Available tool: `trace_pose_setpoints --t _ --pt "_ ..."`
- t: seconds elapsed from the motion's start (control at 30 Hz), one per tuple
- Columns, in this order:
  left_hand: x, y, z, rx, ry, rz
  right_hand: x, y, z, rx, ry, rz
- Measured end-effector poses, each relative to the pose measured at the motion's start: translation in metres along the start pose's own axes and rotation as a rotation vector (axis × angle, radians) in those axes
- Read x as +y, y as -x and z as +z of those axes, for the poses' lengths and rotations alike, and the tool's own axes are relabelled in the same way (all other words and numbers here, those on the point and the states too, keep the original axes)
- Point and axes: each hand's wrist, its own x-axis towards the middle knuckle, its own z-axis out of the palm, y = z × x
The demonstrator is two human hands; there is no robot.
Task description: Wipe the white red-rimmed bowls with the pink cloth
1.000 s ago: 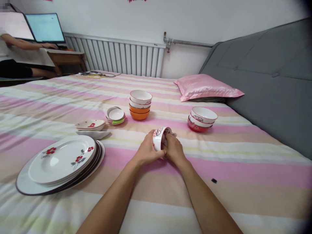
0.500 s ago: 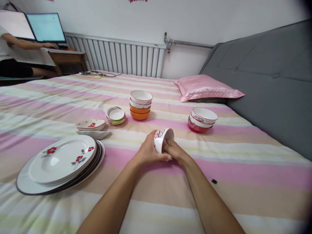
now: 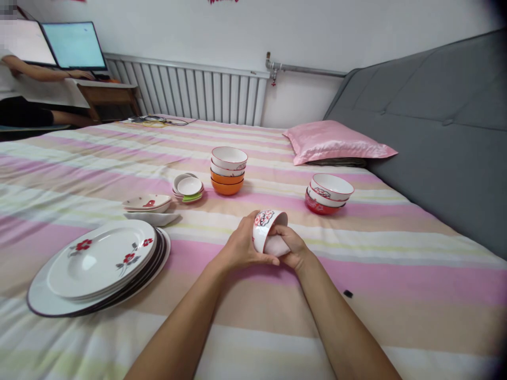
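A small white bowl (image 3: 259, 235) with a red-and-black flower pattern is tilted on its side, its mouth facing right. My left hand (image 3: 240, 244) wraps around its outside and base, thumb along the lower rim. At the mouth, my right hand (image 3: 296, 250) grips a white cloth or tissue (image 3: 277, 246) that sits partly inside the bowl; some fingertips are hidden within. Beyond the hands stands a stack of white and orange bowls (image 3: 227, 187). Farther right is another stack of white and red bowls (image 3: 322, 207).
Plates with red flowers (image 3: 99, 258) are piled at left on the striped bedsheet (image 3: 253, 338). Behind them lie oblong dishes (image 3: 147, 203) and small round dishes (image 3: 189, 186). A pink pillow (image 3: 336, 141), a small black object (image 3: 348, 293) and cables (image 3: 164, 121) are also on the bed.
The bowl has shifted slightly right and turned a little. My right hand has drawn partly out of it, bringing the white cloth or tissue into sight.
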Motion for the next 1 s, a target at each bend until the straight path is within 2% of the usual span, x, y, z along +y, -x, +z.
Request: trace_pose_setpoints --t 0.13,0.33,0.57,0.67,0.8,0.87,0.9,1.0 --pt "0.000 -0.001 0.001 0.009 0.019 0.001 -0.007 0.002 0.000 0.003 0.010 -0.040" --pt "0.001 -0.003 0.000 0.041 0.110 -0.002 -0.017 0.003 -0.008 0.081 0.293 -0.236" --pt "0.007 -0.002 -0.001 0.052 0.088 -0.031 -0.040 0.011 -0.027 0.126 0.147 -0.387" --pt "0.005 -0.001 -0.001 0.049 0.049 -0.072 -0.055 0.018 -0.034 0.250 0.099 -0.596" --pt "0.001 0.000 0.001 0.048 -0.002 -0.096 -0.062 0.028 -0.027 0.563 0.080 -0.874" --pt "0.001 0.001 0.001 0.039 -0.009 -0.091 -0.058 0.032 -0.016 0.658 0.216 -0.977" --pt "0.002 0.001 0.001 0.035 -0.010 -0.091 -0.055 0.034 -0.010 0.653 0.351 -1.043" --pt "0.003 0.001 0.002 0.036 0.001 -0.089 -0.047 0.037 0.005 0.466 0.846 -1.163"
